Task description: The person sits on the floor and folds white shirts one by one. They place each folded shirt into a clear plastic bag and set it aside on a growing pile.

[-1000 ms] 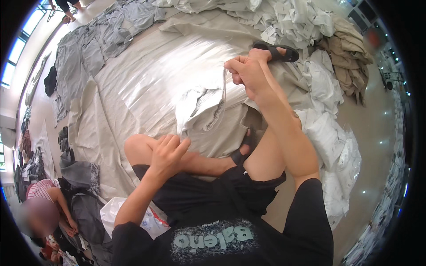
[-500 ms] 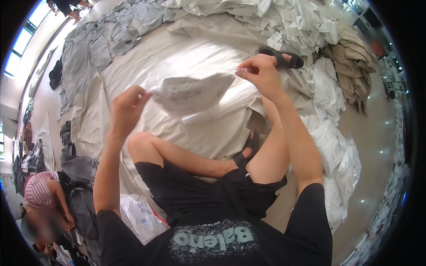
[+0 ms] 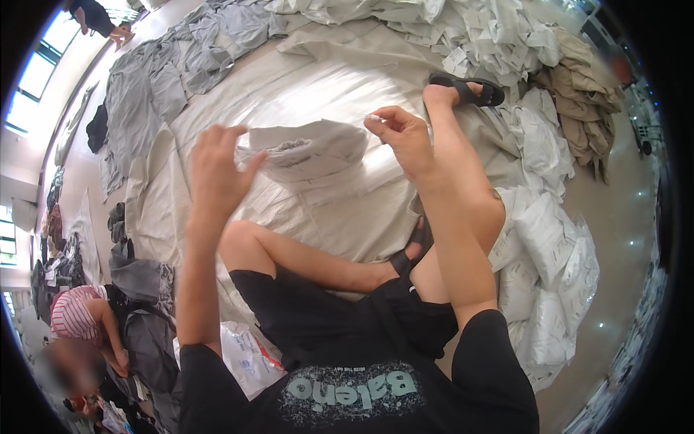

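A folded light-grey garment [image 3: 311, 155] is in front of me over the pale cloth. It seems to be in a clear plastic bag, though glare hides much of the film. At its left end is my left hand [image 3: 220, 166], slightly blurred, with fingers and thumb apart. The thumb tip overlaps the bundle's edge, and I cannot tell whether it touches. Just off the bundle's right end, my right hand [image 3: 401, 137] is closed in a pinch. A small whitish bit shows at its fingertips, too small to name.
Pale cloth [image 3: 340, 220] covers the floor where I sit. Grey garments [image 3: 144, 83] lie far left. White packages [image 3: 546, 267] and brown cloth [image 3: 578, 108] lie on the right. A white plastic bag [image 3: 246, 358] is beside my left hip. Another person [image 3: 76, 315] bends at lower left.
My left hand's pinch on the bag's left edge has opened. My right hand has moved slightly left and down, still pinching. The bundle has shifted a little and shows its folded side.
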{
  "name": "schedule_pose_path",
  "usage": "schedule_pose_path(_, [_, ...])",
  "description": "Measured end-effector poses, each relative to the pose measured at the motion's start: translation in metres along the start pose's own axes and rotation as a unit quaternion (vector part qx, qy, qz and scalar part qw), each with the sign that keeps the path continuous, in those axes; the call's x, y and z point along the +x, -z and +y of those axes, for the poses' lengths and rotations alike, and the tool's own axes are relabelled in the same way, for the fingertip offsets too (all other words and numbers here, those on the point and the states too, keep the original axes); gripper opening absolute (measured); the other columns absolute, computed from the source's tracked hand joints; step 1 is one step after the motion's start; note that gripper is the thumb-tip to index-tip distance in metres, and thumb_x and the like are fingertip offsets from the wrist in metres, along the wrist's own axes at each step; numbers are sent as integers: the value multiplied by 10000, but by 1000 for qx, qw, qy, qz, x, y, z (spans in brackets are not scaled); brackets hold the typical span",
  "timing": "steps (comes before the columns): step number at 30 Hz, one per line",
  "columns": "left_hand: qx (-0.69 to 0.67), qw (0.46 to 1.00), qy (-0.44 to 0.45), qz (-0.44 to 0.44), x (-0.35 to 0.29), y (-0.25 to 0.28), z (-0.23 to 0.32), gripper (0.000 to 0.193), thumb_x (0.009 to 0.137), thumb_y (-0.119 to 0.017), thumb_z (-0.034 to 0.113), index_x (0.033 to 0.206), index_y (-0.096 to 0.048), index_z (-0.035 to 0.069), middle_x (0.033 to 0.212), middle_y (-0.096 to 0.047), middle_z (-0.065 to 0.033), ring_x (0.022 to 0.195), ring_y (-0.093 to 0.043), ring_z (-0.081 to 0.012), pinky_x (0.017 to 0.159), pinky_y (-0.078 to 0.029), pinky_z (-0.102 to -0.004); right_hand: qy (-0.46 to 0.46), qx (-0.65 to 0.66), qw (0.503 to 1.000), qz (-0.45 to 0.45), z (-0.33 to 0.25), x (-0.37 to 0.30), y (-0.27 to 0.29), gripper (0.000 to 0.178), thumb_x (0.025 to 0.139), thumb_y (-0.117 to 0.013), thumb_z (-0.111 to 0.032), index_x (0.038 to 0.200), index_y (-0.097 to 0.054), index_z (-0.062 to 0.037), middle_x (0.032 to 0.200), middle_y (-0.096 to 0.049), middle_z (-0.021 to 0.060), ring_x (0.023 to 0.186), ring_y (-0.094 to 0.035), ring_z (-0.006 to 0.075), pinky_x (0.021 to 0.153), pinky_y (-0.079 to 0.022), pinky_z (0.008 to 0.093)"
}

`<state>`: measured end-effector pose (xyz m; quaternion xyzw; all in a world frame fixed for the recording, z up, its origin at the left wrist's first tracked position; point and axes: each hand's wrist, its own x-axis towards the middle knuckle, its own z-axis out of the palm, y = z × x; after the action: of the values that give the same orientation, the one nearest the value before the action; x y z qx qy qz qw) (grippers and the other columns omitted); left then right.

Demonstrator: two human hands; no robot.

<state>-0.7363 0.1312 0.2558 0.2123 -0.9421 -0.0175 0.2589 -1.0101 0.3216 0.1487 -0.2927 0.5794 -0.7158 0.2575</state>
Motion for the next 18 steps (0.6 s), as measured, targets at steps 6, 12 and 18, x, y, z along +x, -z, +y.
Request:
schedule_pose_path(6, [-85,989,-121,1,33,-68,52,455,890,-839,225,1291,-709,54,1123,-713,-115,1097,-644,-307,966,-498,-434,-17,43,999,-8,-8,4,-4,215,955,-841,-131,1125,-800,-6,856,-750,15,769,-660,73,728,-530,229])
schedule_pose_path(12, [-73,988,-136,18,66,-82,59,179,911,-792,132,1065,-772,44,980,-754,-90,966,-691,-306,850,-556,-429,14,62,998,-15,-8,3,9,199,1019,-751,-80,1187,-782,20,978,-788,66,871,-741,121,825,-607,269])
schedule_pose_path(18, [-142,978,-152,-25,96,-103,98,189,935,-736,110,1118,-723,66,989,-755,-99,938,-718,-307,830,-571,-434,17,122,992,14,-3,8,1,205,1037,-732,-94,1165,-742,67,986,-789,112,876,-768,158,823,-640,282])
